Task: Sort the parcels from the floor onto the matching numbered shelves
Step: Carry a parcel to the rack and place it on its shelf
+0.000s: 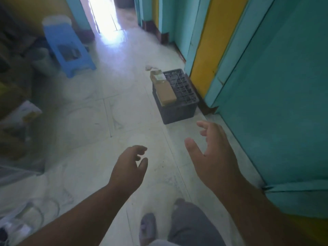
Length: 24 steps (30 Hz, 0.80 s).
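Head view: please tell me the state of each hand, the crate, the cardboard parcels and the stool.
left hand: empty, fingers loosely curled, above the floor.
right hand: empty, fingers spread.
dark crate: upside down on the floor beside the wall.
cardboard parcels: lying on the crate, closed.
blue stool: upright.

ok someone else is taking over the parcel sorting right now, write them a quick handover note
Left hand: open, holding nothing, fingers loosely curled over the floor.
Right hand: open, holding nothing, fingers spread.
Parcels: two brown cardboard parcels lie on top of a dark plastic crate on the floor by the teal and yellow wall, ahead of the hands. More boxes sit blurred at the left edge.
Done: cannot tell; no numbered shelves in view.
Left: pick up the crate parcels, read their numbers and shelve them.
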Each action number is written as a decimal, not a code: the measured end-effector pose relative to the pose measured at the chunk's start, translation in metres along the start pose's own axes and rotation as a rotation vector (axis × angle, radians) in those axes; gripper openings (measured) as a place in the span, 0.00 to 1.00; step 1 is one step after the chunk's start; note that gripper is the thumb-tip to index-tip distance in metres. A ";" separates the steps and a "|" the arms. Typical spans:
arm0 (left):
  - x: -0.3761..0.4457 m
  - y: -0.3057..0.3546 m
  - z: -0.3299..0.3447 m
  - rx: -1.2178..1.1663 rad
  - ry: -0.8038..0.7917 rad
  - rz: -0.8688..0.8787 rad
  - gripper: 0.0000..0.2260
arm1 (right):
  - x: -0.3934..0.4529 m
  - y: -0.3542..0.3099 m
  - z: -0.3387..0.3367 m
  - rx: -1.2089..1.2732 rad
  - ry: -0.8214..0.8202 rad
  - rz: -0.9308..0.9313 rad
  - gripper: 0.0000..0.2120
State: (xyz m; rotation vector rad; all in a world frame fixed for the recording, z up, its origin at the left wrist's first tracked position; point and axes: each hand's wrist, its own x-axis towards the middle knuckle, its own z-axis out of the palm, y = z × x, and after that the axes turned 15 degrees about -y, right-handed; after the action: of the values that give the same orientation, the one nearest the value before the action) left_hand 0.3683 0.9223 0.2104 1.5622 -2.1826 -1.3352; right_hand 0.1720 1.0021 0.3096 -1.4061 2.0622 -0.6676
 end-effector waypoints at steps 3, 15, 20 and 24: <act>0.085 0.022 -0.014 0.004 -0.030 0.014 0.12 | 0.074 0.009 -0.010 0.019 0.039 0.025 0.27; 0.355 0.045 -0.108 -0.043 -0.137 -0.141 0.15 | 0.424 -0.007 -0.021 0.053 -0.089 0.004 0.23; 0.491 0.017 -0.137 0.035 -0.338 -0.131 0.15 | 0.547 0.006 0.022 0.062 -0.073 0.104 0.22; 0.610 -0.013 -0.136 0.091 -0.464 -0.198 0.15 | 0.628 0.044 0.076 0.090 -0.105 0.265 0.22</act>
State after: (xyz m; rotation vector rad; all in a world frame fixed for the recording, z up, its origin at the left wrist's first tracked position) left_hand 0.1805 0.3440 0.0637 1.6718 -2.4215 -1.8414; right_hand 0.0053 0.4194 0.1227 -1.0699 2.0594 -0.5560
